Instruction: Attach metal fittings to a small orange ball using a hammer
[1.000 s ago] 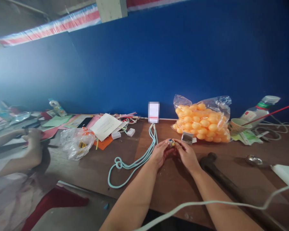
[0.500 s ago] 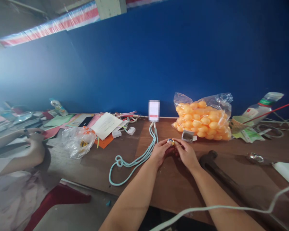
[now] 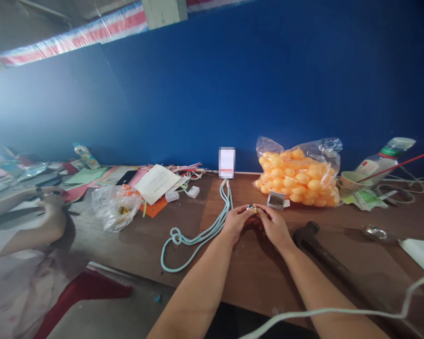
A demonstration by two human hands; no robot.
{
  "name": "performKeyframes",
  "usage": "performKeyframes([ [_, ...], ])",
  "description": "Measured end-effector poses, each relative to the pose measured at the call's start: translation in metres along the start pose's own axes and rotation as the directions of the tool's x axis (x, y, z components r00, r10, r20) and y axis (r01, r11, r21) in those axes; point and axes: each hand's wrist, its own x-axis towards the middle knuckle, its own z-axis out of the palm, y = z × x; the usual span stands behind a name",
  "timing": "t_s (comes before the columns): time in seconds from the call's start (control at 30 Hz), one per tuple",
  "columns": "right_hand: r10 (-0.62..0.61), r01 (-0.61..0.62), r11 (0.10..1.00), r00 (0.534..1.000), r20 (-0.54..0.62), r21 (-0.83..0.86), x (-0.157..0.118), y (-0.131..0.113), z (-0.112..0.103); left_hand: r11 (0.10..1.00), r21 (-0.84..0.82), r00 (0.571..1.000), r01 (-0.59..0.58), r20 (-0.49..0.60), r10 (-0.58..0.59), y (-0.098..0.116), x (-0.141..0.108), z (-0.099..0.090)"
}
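Observation:
Above the brown table, my left hand (image 3: 236,220) and my right hand (image 3: 273,225) meet, both closed with fingertips pinching a small shiny silver object (image 3: 251,207). It has a yellowish patch on its near side; fingers cover most of it, so its exact kind cannot be made out. Just beyond my right hand lies a small open box (image 3: 276,200) with something dark inside. Left of my left hand, a looped pale blue cord (image 3: 198,241) runs back to a blurred white card (image 3: 226,162) against the wall. To the right of my right forearm rests a hammer (image 3: 325,256).
A clear bag of orange balls (image 3: 297,179) stands at the back. Farther right are a shiny silver item (image 3: 374,232), a paper cup (image 3: 351,183) and a plastic bottle (image 3: 392,157). Papers (image 3: 158,183) and a plastic bag (image 3: 115,207) lie left, near another person's arm (image 3: 49,223).
The shiny object has turned or sunk slightly between my fingertips, showing less of its top. Both hands stay in nearly the same place.

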Motion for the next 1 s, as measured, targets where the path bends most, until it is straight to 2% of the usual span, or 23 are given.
performKeyframes([
  [0.17,0.005,-0.005,1.000,1.000,-0.019,0.020,-0.0010,-0.0020,0.0004,0.997,-0.076,0.999,0.008,0.045,-0.004,0.0017,-0.0009,-0.0002],
  [0.3,0.010,-0.009,0.999,1.000,-0.027,0.031,-0.0019,-0.0050,0.0004,0.993,-0.115,1.000,-0.002,0.002,0.002,0.0012,-0.0001,-0.0004],
  [0.47,0.016,-0.015,0.999,1.000,-0.021,0.028,-0.0026,-0.0071,-0.0006,0.993,-0.118,0.999,0.015,-0.027,-0.018,0.0020,-0.0008,0.0006],
  [0.73,-0.002,0.003,1.000,1.000,-0.027,0.031,-0.0026,-0.0079,-0.0008,0.996,-0.078,0.999,0.035,0.042,-0.032,0.0049,-0.0047,0.0031],
  [1.0,-0.014,0.014,1.000,0.999,-0.028,-0.027,-0.0016,-0.0066,-0.0021,1.000,-0.027,0.998,-0.011,0.065,0.013,-0.0005,-0.0020,0.0028],
])
